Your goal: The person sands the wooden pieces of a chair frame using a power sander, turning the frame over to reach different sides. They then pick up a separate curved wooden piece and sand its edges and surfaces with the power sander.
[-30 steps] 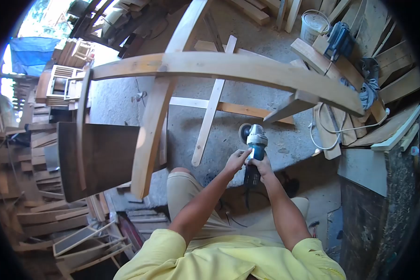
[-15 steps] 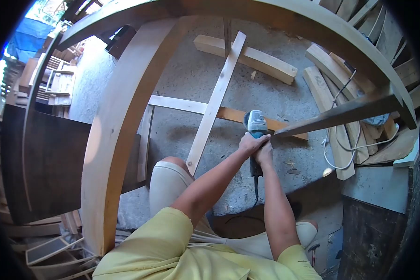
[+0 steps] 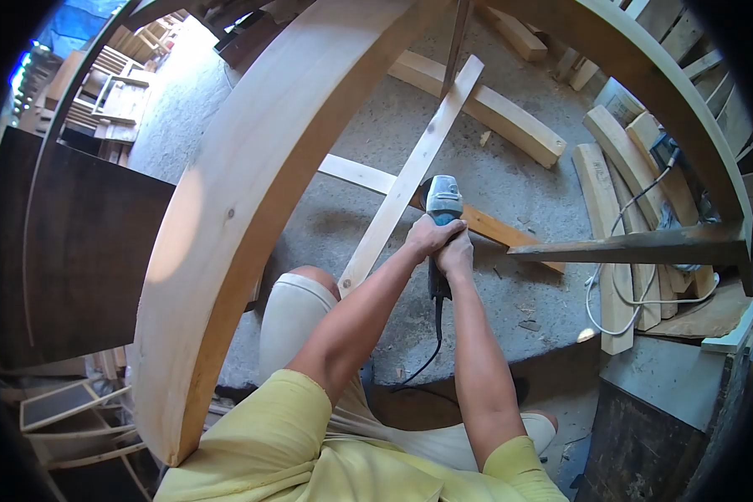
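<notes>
Both my hands are wrapped round a grey and teal angle grinder [image 3: 443, 197] with a black body. My left hand [image 3: 431, 235] holds it near the head, and my right hand [image 3: 456, 255] grips just beside and below, touching the left. The grinder's disc side lies over the brown stretch of a crossbar [image 3: 502, 228], right of where a pale slat [image 3: 410, 176] crosses it. A dark cord [image 3: 437, 330] hangs from the tool. The contact between disc and wood is hidden.
A large curved wooden frame [image 3: 226, 209] arches on the left and overhead. A dark leg [image 3: 627, 248] juts in from the right. Curved timber pieces [image 3: 598, 192] and a white cable [image 3: 591, 309] lie at the right. A thick beam [image 3: 510, 121] rests on the floor ahead.
My hands and the grinder have shifted left along the crossbar, closer to the pale slat. The view has also moved, so the curved frame looks larger and the timber sits further right.
</notes>
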{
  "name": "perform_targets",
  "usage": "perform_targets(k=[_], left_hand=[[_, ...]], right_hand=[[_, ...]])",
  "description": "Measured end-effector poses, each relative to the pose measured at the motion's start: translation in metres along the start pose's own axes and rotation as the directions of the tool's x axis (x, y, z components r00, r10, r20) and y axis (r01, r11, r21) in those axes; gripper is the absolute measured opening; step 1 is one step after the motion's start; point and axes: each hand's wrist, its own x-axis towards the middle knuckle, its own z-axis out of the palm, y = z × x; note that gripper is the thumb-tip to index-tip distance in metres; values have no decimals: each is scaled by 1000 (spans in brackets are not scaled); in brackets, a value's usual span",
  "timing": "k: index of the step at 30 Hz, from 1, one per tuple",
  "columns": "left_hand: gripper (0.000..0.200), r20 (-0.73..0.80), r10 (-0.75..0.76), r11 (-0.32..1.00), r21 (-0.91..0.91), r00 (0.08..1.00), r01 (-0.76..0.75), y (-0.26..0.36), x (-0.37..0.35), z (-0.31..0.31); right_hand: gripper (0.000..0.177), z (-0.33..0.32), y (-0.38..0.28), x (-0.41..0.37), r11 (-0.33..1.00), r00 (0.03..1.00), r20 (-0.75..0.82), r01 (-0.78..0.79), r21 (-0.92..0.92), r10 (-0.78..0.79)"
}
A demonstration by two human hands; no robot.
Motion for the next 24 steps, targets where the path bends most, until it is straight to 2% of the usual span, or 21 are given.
perform_targets(k=[5, 8, 11, 12, 15, 18, 19, 23, 24], left_hand=[[93, -18, -68, 998, -17, 998, 68, -4, -10, -1], [88, -9, 11, 995, -98, 1000, -12, -8, -18, 9], [89, 63, 90, 994, -74, 994, -86, -16, -3, 47], [69, 88, 20, 1000, 3, 996, -20, 3, -15, 47], [79, 89, 34, 998, 57, 995, -40, 20, -24, 49], [80, 52, 5, 992, 128, 999, -12, 16, -20, 31], [97, 37, 55, 995, 85, 998, -58, 7, -15, 26], [95, 1, 42, 998, 37, 999, -42, -4, -10, 5], [84, -3, 4, 999, 36, 1000, -4, -4, -11, -1]], right_hand=[[63, -1, -3, -9, 1000, 1000, 23, 2, -23, -2], [60, -3, 7, -18, 998, 998, -49, 35, -45, -37], [58, -17, 29, -22, 999, 993, -115, -20, -39, 16], [58, -23, 34, -23, 998, 991, -121, -56, -16, 54], [58, -24, 41, -17, 996, 985, -144, -93, -2, 92], [58, -7, 44, -6, 1000, 989, -149, 16, 23, -13], [58, -4, 35, -8, 1000, 992, -127, 15, 21, -13], [59, 4, 7, -12, 1000, 998, -69, 8, 19, -7], [58, 5, 2, -14, 1000, 999, -39, 0, -9, 0]])
